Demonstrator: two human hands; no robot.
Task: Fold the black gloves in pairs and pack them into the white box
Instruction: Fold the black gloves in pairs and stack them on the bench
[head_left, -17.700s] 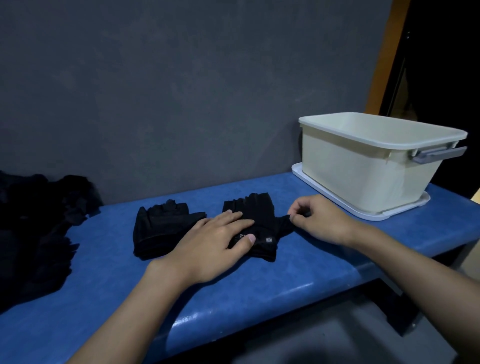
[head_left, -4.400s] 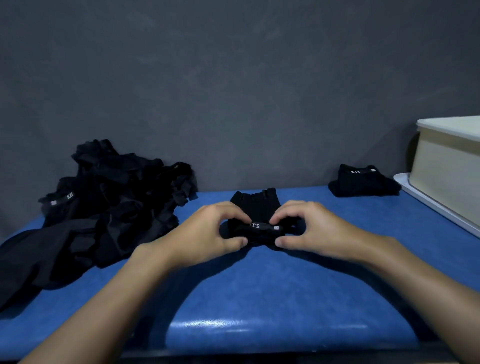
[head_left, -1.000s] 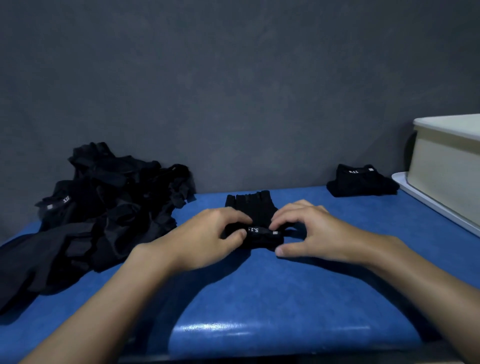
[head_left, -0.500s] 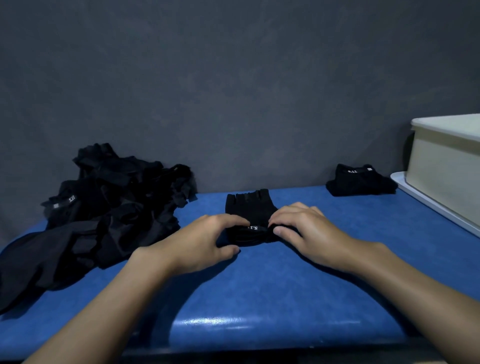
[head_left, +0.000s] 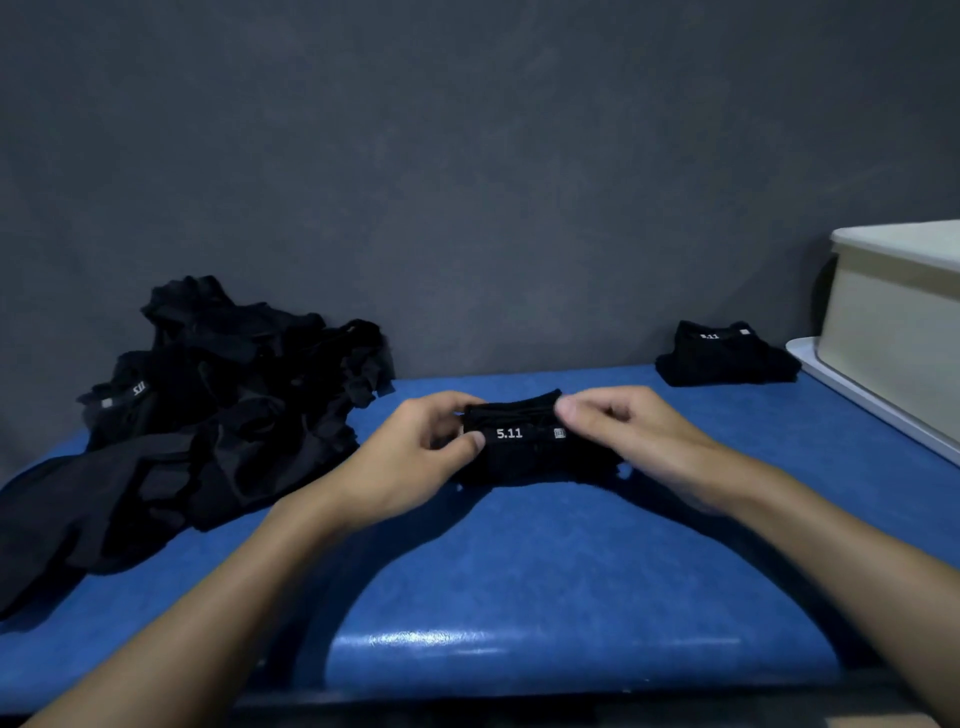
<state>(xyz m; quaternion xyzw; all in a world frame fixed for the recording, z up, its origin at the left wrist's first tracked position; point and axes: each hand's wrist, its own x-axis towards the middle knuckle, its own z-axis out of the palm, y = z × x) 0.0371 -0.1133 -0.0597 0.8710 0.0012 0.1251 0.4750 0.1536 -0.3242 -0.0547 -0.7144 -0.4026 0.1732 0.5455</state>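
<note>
Now doubled over, label up, pair (head_left: 530, 457) lies on table (head_left: 519, 571) at 12 o'clock. Grips pinching it: left hand (head_left: 415, 457) one end, right hand (head_left: 628, 441) the other. Press crease flat, edges square, before box (head_left: 893, 332) at 3 o'clock.

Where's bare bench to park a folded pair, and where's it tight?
Bare blue bench between the forearms, on the near side of the held pair. Also bare between the right hand, the finished pair and the white tray. Crowded on the left: the glove pile reaches near the left hand.
</note>
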